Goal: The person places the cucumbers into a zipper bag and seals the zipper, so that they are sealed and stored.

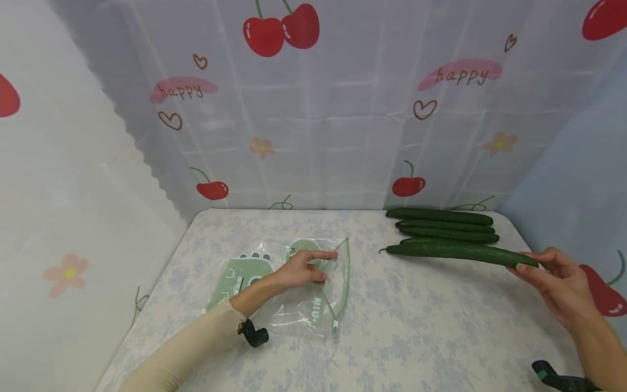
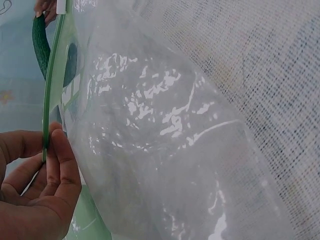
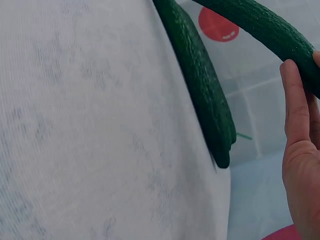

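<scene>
My right hand grips one end of a long dark green cucumber, held above the table with its thin stem end pointing left. In the right wrist view, fingers press against this cucumber. With its thumb and fingers, my left hand pinches the green rim of a clear zip bag printed with green cartoon shapes. The left wrist view shows the pinch on the green zip strip up close. The bag's mouth faces right and its zip edges stand apart.
Several more cucumbers lie side by side at the table's back right. A pale cloth with blue flowers covers the table. Behind it hangs a curtain with cherry prints.
</scene>
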The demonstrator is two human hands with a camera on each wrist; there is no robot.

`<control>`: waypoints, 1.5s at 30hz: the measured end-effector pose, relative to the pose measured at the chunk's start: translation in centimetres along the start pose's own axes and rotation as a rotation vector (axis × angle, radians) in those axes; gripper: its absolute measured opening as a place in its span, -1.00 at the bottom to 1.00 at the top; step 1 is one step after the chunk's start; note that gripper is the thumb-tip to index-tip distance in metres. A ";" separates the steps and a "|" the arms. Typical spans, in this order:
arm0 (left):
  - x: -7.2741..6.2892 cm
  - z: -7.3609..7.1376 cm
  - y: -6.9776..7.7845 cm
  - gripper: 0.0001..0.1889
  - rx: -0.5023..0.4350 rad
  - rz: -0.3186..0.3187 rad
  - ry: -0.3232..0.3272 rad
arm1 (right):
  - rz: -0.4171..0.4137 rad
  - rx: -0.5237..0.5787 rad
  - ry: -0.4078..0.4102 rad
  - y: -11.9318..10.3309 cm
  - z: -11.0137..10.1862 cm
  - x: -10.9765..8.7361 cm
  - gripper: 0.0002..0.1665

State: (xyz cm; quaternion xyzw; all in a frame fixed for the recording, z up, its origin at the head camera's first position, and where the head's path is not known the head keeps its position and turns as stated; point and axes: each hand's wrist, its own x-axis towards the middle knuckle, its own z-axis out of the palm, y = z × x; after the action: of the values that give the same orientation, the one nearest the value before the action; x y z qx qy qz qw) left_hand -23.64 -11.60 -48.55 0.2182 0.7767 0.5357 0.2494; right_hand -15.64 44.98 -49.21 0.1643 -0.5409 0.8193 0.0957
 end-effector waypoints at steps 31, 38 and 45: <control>0.1 0.4 0.0 -0.36 -0.015 0.012 -0.005 | 0.027 0.122 -0.163 3.6 6.2 1.8 -0.43; 0.0 0.4 0.1 -0.36 -0.030 0.007 -0.005 | 0.046 0.028 -0.128 5.0 7.6 2.2 -0.46; 0.1 0.3 0.5 -0.35 -0.035 0.002 -0.004 | 0.109 -0.032 -0.068 5.9 9.1 2.5 -0.52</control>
State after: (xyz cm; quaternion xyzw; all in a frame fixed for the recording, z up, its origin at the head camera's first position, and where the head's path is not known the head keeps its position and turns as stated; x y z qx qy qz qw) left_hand -23.53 -11.20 -48.21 0.2157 0.7663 0.5493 0.2541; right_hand -18.43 34.25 -50.03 0.1609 -0.5652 0.8083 0.0351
